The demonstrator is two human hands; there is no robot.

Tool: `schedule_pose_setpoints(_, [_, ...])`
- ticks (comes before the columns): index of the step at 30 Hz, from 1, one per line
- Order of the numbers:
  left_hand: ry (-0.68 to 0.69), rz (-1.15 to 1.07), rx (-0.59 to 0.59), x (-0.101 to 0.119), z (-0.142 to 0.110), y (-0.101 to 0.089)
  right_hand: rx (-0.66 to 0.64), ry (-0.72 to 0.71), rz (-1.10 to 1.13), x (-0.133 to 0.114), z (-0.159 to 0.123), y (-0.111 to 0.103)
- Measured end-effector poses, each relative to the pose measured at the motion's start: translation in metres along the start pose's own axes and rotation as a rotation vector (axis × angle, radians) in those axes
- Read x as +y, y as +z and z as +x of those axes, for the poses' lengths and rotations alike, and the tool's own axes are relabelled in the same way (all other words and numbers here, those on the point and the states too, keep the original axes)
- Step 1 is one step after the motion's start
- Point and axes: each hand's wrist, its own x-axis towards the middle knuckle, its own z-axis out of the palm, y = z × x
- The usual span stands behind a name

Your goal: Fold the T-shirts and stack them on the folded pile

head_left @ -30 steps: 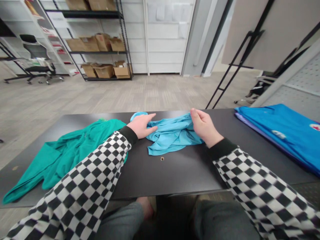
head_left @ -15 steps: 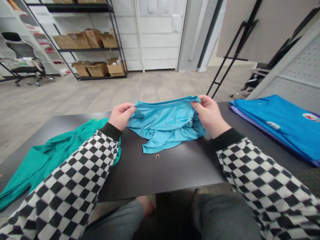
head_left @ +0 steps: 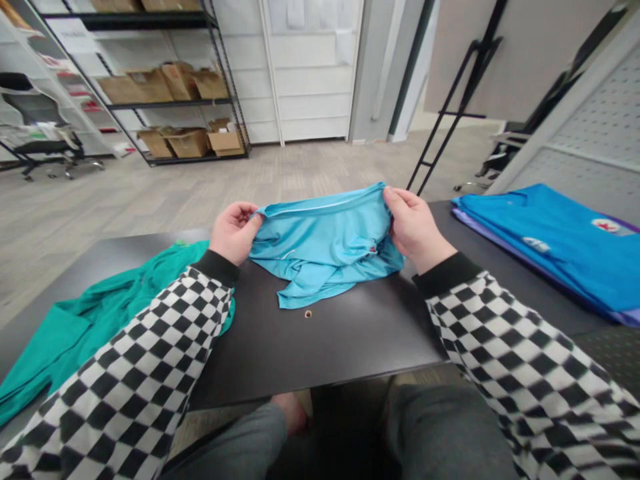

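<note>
A light blue garment [head_left: 323,250] is lifted at its top edge above the black table [head_left: 320,347], its lower part still crumpled on the surface. My left hand [head_left: 233,230] pinches the garment's left upper corner, fingers curled closed. My right hand [head_left: 413,227] grips the right upper corner, fingers closed on the cloth. Both arms wear black-and-white checked sleeves.
A green garment [head_left: 95,313] lies spread on the table's left. Folded blue shirts [head_left: 550,243] are stacked at the right over a purple one. A small hole [head_left: 308,314] marks the table. Shelves with cardboard boxes [head_left: 170,87], an office chair [head_left: 35,140] and a black stand [head_left: 450,113] stand beyond.
Both hands took hold of the light blue garment's top edge and raised it off the table, stretching it between them. The view shifted slightly.
</note>
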Motion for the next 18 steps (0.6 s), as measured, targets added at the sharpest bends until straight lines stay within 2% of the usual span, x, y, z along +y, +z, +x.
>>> schedule_pose_setpoints(4, [-0.046, -0.050, 0.006, -0.003, 0.001, 0.001, -0.021, -0.014, -0.052, 0.002, -0.005, 0.000])
schedule_pose_setpoints(8, [-0.003, -0.085, 0.009, -0.006, 0.001, 0.001, -0.038, -0.072, -0.174, -0.001, -0.009, 0.000])
schedule_pose_setpoints(11, [-0.006, -0.063, -0.040, -0.009, 0.000, -0.001, -0.042, -0.099, -0.249, -0.003, -0.011, 0.001])
schedule_pose_setpoints(13, [-0.013, 0.008, -0.071, -0.009, -0.002, -0.004, -0.040, -0.095, -0.281, -0.004, -0.012, 0.002])
schedule_pose_setpoints(16, [0.039, 0.228, -0.065, -0.006, -0.006, -0.008, -0.043, -0.072, -0.315, -0.009, -0.014, 0.000])
schedule_pose_setpoints(18, [0.089, 0.372, -0.045, -0.001, -0.007, -0.012, -0.140, -0.034, -0.346, -0.014, -0.015, -0.004])
